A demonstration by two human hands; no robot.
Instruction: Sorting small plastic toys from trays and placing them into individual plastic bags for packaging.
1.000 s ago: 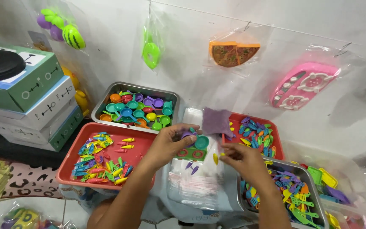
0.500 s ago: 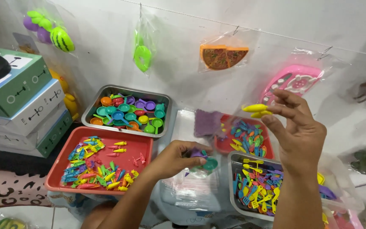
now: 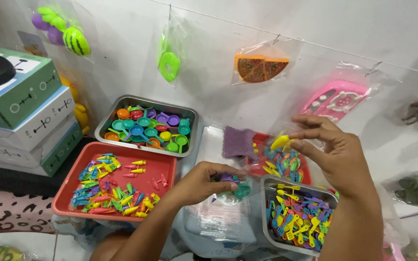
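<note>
Showing the nearest items first: a stack of small clear plastic bags [image 3: 221, 215] lies at 6 o'clock, flanked by a steel tray of toy cutlery [image 3: 293, 217] at 4 o'clock and a red tray of toy carrots [image 3: 114, 181] at 8 o'clock. Left hand [image 3: 201, 181], at centre, is clenched on a bag of small toy pieces [image 3: 233, 186]. Right hand [image 3: 337, 152], at 3 o'clock, pinches a yellow toy utensil [image 3: 280, 141] over a farther red tray [image 3: 279, 162]. Steel tray of toy pans [image 3: 148, 125] sits at 11 o'clock. Bagged toys hang on the wall beyond.
</note>
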